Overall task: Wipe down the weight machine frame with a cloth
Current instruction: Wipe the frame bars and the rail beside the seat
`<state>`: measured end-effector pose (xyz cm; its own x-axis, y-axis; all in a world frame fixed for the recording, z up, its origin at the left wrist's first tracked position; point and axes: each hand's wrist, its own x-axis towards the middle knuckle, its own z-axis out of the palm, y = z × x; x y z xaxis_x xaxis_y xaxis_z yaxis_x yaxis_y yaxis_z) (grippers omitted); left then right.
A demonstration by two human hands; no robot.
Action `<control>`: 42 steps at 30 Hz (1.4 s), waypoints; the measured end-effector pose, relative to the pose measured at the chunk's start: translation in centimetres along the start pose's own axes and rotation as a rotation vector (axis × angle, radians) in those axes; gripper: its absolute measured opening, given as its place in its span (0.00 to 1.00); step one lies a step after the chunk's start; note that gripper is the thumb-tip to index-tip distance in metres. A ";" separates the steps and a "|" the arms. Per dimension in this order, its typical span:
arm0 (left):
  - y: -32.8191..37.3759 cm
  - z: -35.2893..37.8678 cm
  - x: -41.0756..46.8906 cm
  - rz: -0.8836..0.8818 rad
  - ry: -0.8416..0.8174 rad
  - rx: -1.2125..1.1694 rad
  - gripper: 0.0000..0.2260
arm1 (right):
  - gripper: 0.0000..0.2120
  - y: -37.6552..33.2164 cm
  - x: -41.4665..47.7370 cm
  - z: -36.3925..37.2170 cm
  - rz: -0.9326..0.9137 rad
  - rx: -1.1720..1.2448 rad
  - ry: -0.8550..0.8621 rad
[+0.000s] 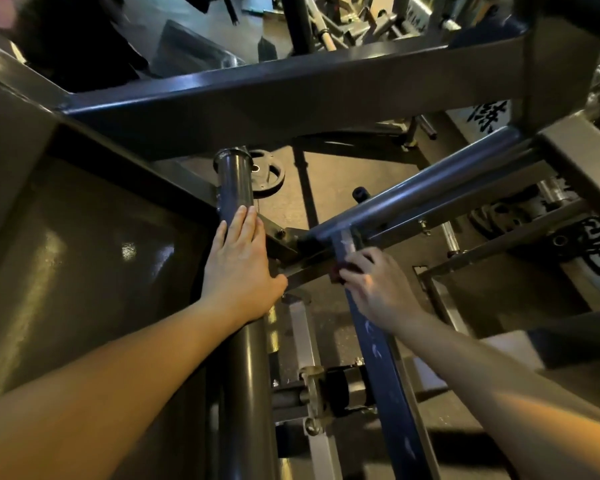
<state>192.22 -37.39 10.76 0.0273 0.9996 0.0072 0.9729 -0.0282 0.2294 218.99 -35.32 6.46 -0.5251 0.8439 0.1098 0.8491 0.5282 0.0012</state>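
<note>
The weight machine frame (291, 88) fills the view as dark grey steel beams and tubes. My left hand (239, 261) lies flat with straight fingers on a vertical round tube (234, 185) at the centre. My right hand (371, 289) curls around a small dark reddish cloth (336, 273) and presses it against a narrow blue-grey bar (381, 368) that runs down toward the bottom edge. Most of the cloth is hidden under the fingers. The bar shows pale streaks along its length.
A weight plate (267, 174) lies on the floor beyond the tube. A slanted round tube (430, 185) crosses to the upper right. A wide metal panel (84, 254) stands at left. A black roller and bracket (329, 389) sit low between my arms.
</note>
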 end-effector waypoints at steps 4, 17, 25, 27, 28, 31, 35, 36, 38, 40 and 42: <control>0.4 -0.3 -0.4 -0.007 0.007 -0.027 0.45 | 0.12 -0.5 -8.5 -2.5 -0.191 0.004 -0.113; 0.0 0.9 -0.1 -0.033 0.059 -0.085 0.47 | 0.13 -0.1 8.5 1.3 0.072 -0.249 -0.020; 0.5 0.2 -0.3 -0.036 0.069 -0.105 0.46 | 0.14 0.0 -2.4 0.6 -0.160 -0.083 -0.123; 0.5 0.4 -0.3 -0.032 0.075 -0.108 0.46 | 0.11 0.7 1.9 1.1 -0.124 -0.148 -0.005; 0.4 0.5 -0.3 -0.033 0.081 -0.108 0.46 | 0.11 0.8 4.6 1.2 -0.098 -0.176 0.022; 0.0 0.9 0.0 -0.033 0.099 -0.113 0.45 | 0.13 0.8 8.8 1.3 -0.005 -0.249 -0.032; 0.0 0.7 -0.1 -0.026 0.076 -0.118 0.45 | 0.11 -1.5 1.5 -0.8 0.032 -0.037 0.060; 0.1 0.5 -0.1 -0.023 0.059 -0.117 0.45 | 0.10 -2.0 -1.8 -1.2 0.010 0.023 0.046; 0.1 -0.2 -0.1 -0.016 0.028 -0.100 0.44 | 0.10 -2.4 -7.0 -1.2 -0.084 0.063 -0.060; 0.4 -0.7 -0.9 0.015 -0.001 -0.036 0.43 | 0.07 -1.6 -11.2 0.0 -0.166 0.107 -0.131; 1.4 -1.1 -3.5 0.085 -0.053 0.060 0.41 | 0.07 -1.2 -14.2 -0.3 -0.236 0.050 -0.077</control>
<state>193.28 -40.95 12.12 0.1204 0.9923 -0.0280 0.9786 -0.1139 0.1715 225.48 -47.95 5.17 -0.7127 0.7005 0.0363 0.6998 0.7136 -0.0317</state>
